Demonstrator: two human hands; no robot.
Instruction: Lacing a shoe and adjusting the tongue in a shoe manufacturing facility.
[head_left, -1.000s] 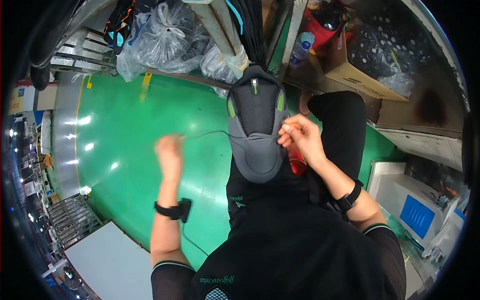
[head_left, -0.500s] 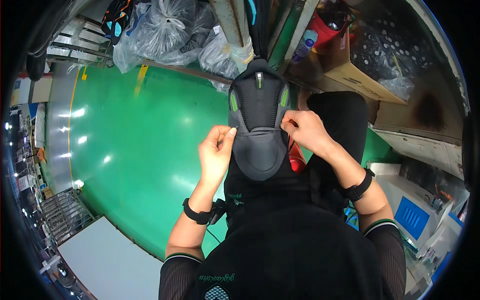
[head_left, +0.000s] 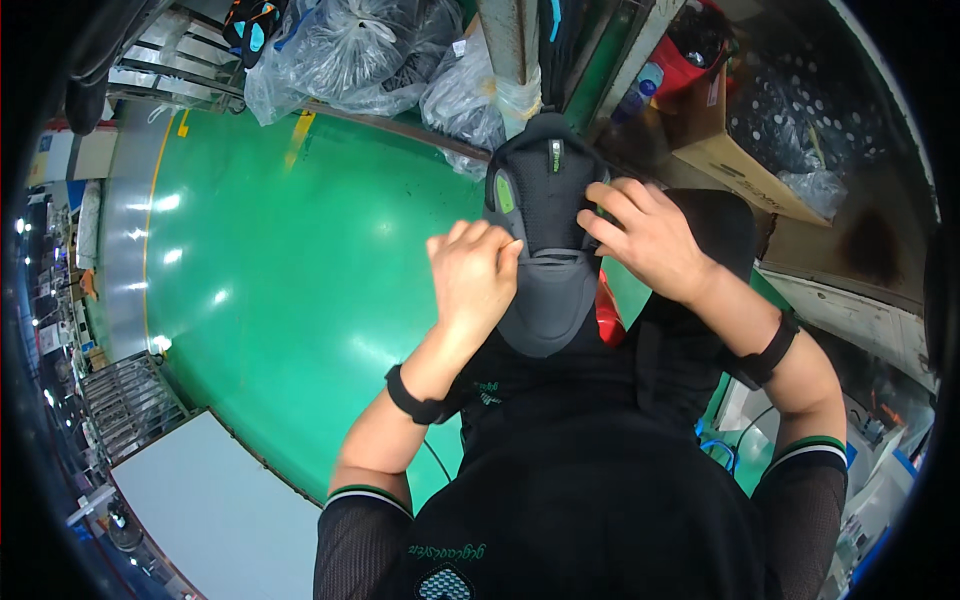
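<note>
A dark grey athletic shoe (head_left: pixel 545 310) stands in front of me, toe toward me, with a black tongue and green side accents. A grey shoelace (head_left: pixel 556 258) crosses it in a couple of rows at the base of the tongue. My left hand (head_left: pixel 472 280) is closed at the shoe's left side, thumb against the curled fingers by the lace row; what it pinches is hidden. My right hand (head_left: pixel 648 238) is at the right eyelet edge, fingers curled and tips against the shoe's side. Whatever lies between them does not show.
A red object (head_left: pixel 607 312) shows beside the shoe, near my knee. Clear plastic bags (head_left: pixel 345 60) fill a rack behind a metal post (head_left: pixel 510 45). To the right stands a cardboard box (head_left: pixel 745 175) of dark wrapped items. A white tabletop (head_left: pixel 230 510) lies at lower left.
The shoe and surroundings sit slightly further right in view. My left hand has turned, with its back now showing more. My right hand has moved up along the shoe's right edge, covering the green accent.
</note>
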